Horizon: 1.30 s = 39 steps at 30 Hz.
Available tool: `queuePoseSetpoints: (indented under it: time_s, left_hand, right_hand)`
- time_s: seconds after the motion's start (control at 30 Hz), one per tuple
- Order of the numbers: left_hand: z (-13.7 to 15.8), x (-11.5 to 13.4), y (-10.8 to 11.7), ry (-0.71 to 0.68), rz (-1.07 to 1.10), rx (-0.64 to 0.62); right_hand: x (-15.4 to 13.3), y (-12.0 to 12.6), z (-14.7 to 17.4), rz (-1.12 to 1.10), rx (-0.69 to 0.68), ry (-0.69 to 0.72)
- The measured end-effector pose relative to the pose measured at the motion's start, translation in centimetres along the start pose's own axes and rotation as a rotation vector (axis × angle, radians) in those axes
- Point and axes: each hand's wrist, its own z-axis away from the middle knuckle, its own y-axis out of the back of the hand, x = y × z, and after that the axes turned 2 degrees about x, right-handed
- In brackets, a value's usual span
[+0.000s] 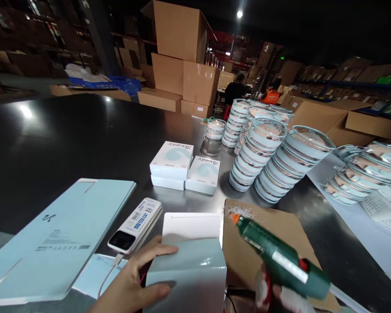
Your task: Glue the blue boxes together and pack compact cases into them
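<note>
Glue gun [280, 252], green with an orange tip, is in the right hand [285, 295], which is blurry but curled round the handle, above some brown cardboard [236, 256]. The left hand [132, 280] holds the left side of a pale blue box [190, 276], thumb and fingers wide apart, near the table's [84, 143] front edge. Small white boxes [172, 156] and tall stacks of round tubs [259, 152] stand behind it

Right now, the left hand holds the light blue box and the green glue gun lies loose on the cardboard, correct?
Not quite: the head view shows the green glue gun in the right hand, not lying loose. The left hand does hold the light blue box.
</note>
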Motion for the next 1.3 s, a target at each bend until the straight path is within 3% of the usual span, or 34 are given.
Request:
queuePoseSetpoints:
  time_s: [0.13,0.2,0.3,0.4,0.43,0.47,0.53,0.6,0.67,0.73,0.87,0.97,1.07,1.13,1.2,1.27,1.3]
  left_hand:
    - [-0.3,-0.5,0.5,0.009,0.01,-0.105]
    - [-0.2,-0.8,0.4,-0.029,-0.032,-0.103]
    - [0.1,-1.1,-0.2,-0.07,-0.059,-0.088]
    - [0.3,-1.2,-0.8,-0.048,-0.093,-0.06]
    - [0.3,-1.3,-1.1,-0.019,-0.096,-0.049]
    - [0.4,-1.4,-1.4,0.013,-0.08,-0.045]
    - [0.4,-1.8,-2.0,0.046,0.049,-0.043]
    - [0.3,-2.3,-2.7,-0.014,0.299,-0.005]
    - [0.2,-2.9,-3.2,-0.124,0.518,0.072]
    - [0.0,-3.1,-3.5,-0.212,0.554,0.118]
    - [-0.5,-2.7,-2.8,-0.281,0.284,-0.008]
    - [-1.0,-1.8,-1.7,-0.298,0.16,-0.131]
    - [-1.5,-1.0,-0.5,-0.295,0.128,-0.132]
    - [-1.9,-0.8,0.2,-0.245,0.181,0.042]
    - [-2.4,-0.8,0.5,-0.108,0.338,0.319]
    - [-2.7,-0.7,0.1,0.055,0.545,0.493]
    - [-2.8,-0.6,-0.2,0.115,0.613,0.491]
  right_hand:
    - [0.8,2.6,-3.4,-0.415,0.164,-0.442]
    - [1.2,4.4,-4.0,-0.334,0.178,-0.551]
    - [1.1,5.9,-3.1,-0.14,0.157,-0.551]
    - [0.2,3.1,-1.7,-0.068,0.138,-0.337]
    - [-0.1,1.3,-1.4,-0.08,0.074,-0.213]
    - [-0.4,-0.6,-1.2,-0.124,-0.074,-0.073]
    - [-0.6,-4.0,-0.9,-0.196,-0.277,0.044]
    - [-0.2,-5.8,-0.8,-0.153,-0.377,0.067]
    - [0.4,-6.2,-0.7,0.0,-0.397,0.09]
    - [0.6,-5.9,-0.9,0.147,-0.41,0.192]
    - [-0.9,-5.9,-2.2,0.168,-0.48,0.539]
    - [-2.5,-6.0,-3.3,0.115,-0.523,0.615]
    - [-3.2,-5.1,-3.5,0.002,-0.542,0.432]
    - [-3.0,-4.4,-3.0,-0.266,-0.478,0.128]
    - [-2.5,-4.1,-2.3,-0.545,-0.38,-0.165]
    - [-2.1,-4.2,-1.8,-0.599,-0.34,-0.322]
    - [-2.0,-4.4,-1.7,-0.531,-0.328,-0.35]
